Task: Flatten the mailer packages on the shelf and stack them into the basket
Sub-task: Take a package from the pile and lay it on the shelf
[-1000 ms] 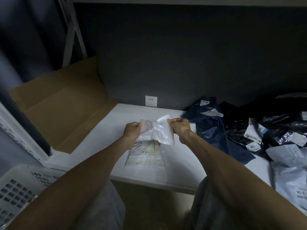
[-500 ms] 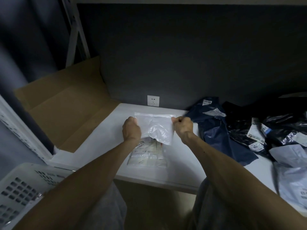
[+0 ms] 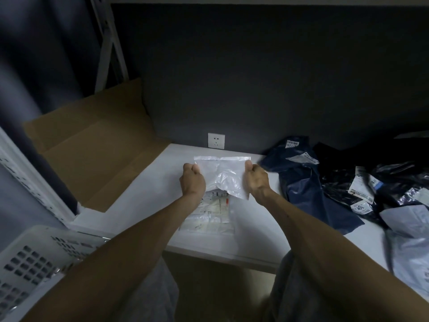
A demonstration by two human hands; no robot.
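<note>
A white mailer package is stretched out between both hands over the white shelf. My left hand grips its left edge and my right hand grips its right edge. The mailer's top edge is straight; its middle is still wrinkled. Beneath it, a flat clear mailer with a printed label lies on the shelf. A white perforated basket sits at the lower left, below the shelf.
A heap of dark blue, black and grey mailers covers the shelf's right side. Flattened brown cardboard leans at the left. A wall socket sits on the dark back wall.
The crumpled white mailer has been pulled wider and flatter between my hands, which have moved apart and slightly forward over the shelf.
</note>
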